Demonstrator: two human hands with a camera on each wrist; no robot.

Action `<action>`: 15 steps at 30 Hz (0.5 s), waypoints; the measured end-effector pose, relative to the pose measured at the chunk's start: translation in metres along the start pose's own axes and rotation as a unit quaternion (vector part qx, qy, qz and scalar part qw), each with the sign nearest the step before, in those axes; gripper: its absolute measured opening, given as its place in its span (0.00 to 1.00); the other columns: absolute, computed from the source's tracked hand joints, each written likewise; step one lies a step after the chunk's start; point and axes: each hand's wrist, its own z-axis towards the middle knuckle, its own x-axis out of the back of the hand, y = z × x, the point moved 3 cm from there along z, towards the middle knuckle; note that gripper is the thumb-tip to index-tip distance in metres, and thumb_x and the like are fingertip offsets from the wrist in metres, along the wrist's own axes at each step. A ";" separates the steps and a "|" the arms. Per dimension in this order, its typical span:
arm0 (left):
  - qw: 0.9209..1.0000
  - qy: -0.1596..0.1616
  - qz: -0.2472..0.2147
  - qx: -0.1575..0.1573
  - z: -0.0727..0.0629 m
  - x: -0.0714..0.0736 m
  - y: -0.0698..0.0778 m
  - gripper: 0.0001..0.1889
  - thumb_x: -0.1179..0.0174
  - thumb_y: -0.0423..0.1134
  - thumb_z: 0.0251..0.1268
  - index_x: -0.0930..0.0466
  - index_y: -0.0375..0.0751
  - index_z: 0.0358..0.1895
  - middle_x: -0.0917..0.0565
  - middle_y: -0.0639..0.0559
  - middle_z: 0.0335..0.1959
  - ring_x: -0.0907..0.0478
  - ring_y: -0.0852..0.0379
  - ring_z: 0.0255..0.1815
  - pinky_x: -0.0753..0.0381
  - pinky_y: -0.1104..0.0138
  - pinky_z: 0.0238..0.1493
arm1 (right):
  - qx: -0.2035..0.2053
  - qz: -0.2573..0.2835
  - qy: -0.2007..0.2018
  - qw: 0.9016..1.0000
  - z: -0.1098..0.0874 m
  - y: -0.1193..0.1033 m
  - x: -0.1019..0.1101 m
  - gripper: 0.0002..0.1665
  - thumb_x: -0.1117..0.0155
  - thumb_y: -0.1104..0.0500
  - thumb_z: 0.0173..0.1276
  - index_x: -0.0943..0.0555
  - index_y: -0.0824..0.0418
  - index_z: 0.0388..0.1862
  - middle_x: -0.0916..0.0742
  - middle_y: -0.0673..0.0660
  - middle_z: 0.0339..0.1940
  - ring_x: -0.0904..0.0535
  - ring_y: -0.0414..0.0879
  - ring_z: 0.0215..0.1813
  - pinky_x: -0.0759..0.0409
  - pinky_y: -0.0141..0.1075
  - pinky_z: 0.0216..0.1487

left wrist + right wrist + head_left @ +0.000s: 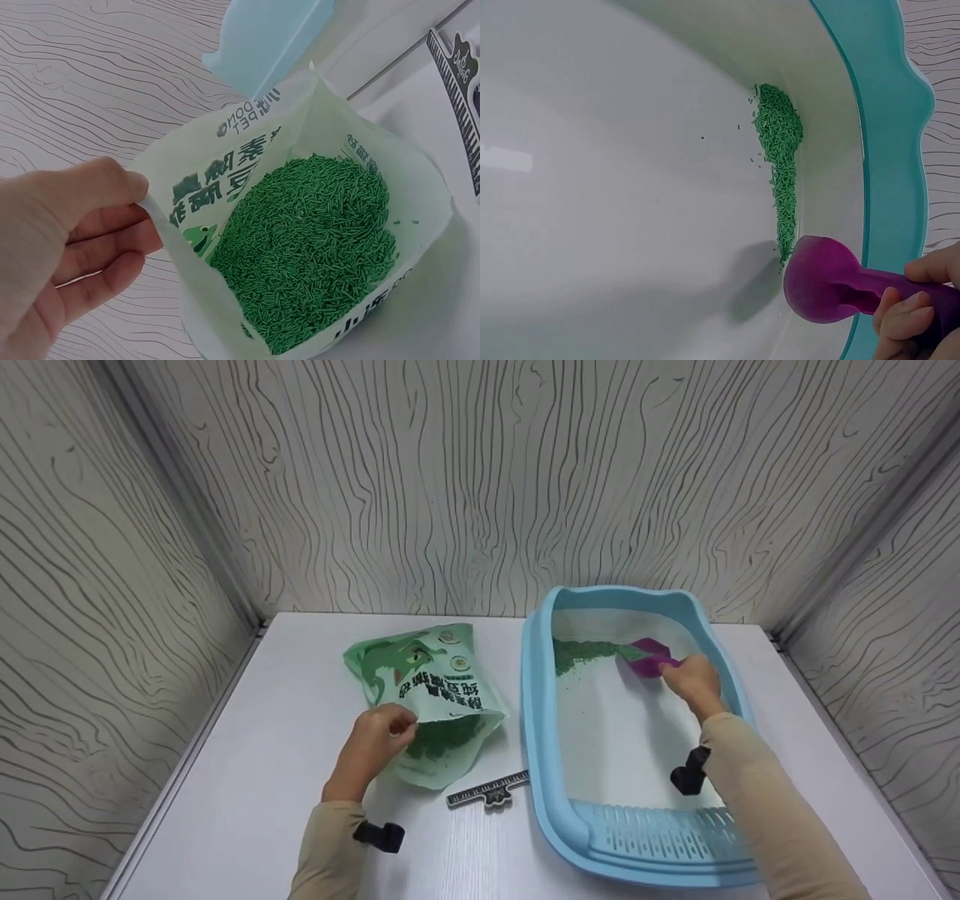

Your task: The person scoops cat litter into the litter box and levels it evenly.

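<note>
My left hand [375, 742] pinches the edge of an opened pale green bag [442, 667], which lies on the table at the left. Inside the bag, the left wrist view shows many green pellets [307, 240]. In my right hand [694, 682] is the handle of a purple scoop [821, 277], held over the far part of a blue litter box [534, 720]. A narrow line of green pellets [780, 135] lies along the box's far inner wall, widest toward the left side. The scoop's head is at the right end of that line.
A black-and-white bag clip [491, 793] lies between the bag and the box, close to the box's side. A slotted blue ledge [652, 832] spans the box's near end. Patterned walls [450, 487] enclose the white table [247, 780] at the back and sides.
</note>
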 end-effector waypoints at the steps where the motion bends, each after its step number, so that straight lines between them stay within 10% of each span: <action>1: 1.000 0.000 -0.001 -0.001 0.000 0.000 0.000 0.03 0.36 0.26 0.54 0.16 0.35 0.31 0.14 0.47 0.29 0.17 0.57 0.30 0.15 0.69 0.34 | -0.002 0.000 0.002 1.000 0.000 0.001 0.001 0.26 0.47 0.52 0.69 0.25 0.78 0.47 0.20 0.63 0.34 0.27 0.51 0.35 0.28 0.34 0.30; 10: 1.000 -0.001 0.010 -0.002 -0.001 0.000 -0.001 0.04 0.36 0.25 0.54 0.16 0.37 0.31 0.14 0.47 0.28 0.17 0.58 0.29 0.16 0.70 0.33 | -0.026 -0.009 0.007 1.000 0.005 0.009 0.009 0.18 0.47 0.51 0.69 0.29 0.66 0.27 0.28 0.52 0.20 0.31 0.45 0.28 0.32 0.32 0.25; 15: 1.000 -0.005 0.007 0.000 0.000 -0.001 -0.002 0.03 0.36 0.25 0.55 0.16 0.36 0.31 0.14 0.47 0.28 0.17 0.57 0.29 0.16 0.70 0.33 | -0.035 0.012 0.004 0.999 0.003 0.010 0.012 0.23 0.49 0.50 0.69 0.26 0.72 0.40 0.23 0.57 0.28 0.28 0.47 0.32 0.30 0.31 0.25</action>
